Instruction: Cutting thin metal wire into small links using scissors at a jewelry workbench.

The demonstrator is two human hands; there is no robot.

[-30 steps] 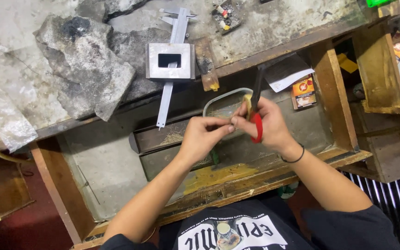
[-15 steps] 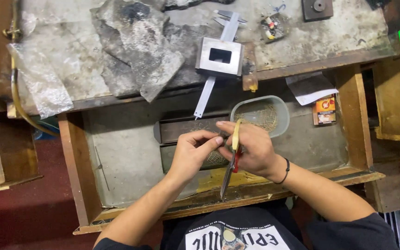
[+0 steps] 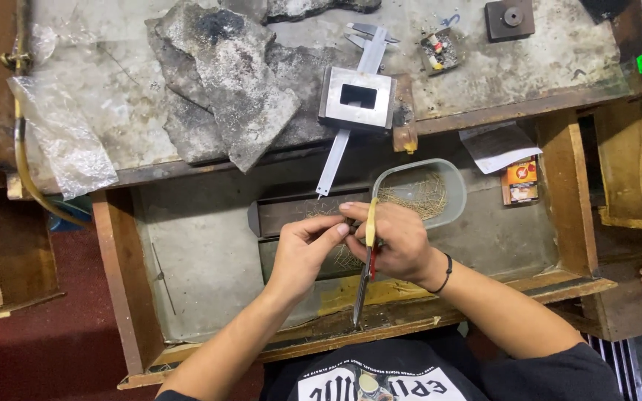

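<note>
While right hand (image 3: 399,241) grips shears (image 3: 366,260), left hand (image 3: 307,249) pinches wire, grey tray (image 3: 455,189) behind, caliper (image 3: 351,126) beyond.

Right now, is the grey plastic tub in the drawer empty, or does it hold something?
Not empty. The grey tub stands upright with its mouth open, and a thin layer of fine straw-coloured wire pieces covers its bottom, well below the rim.

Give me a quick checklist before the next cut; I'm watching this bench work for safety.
1. Right hand grips the shears: ok.
2. Left hand fingertips pinch something at the blades: cannot tell what, too small.
3. Fingers away from the cutting edge: cannot tell, hidden by the hands.
4. Tray of fine wire bits sits just behind the hands: ok.
5. Shears' tip points down toward the drawer's front edge, close to the body: not ok.
</note>
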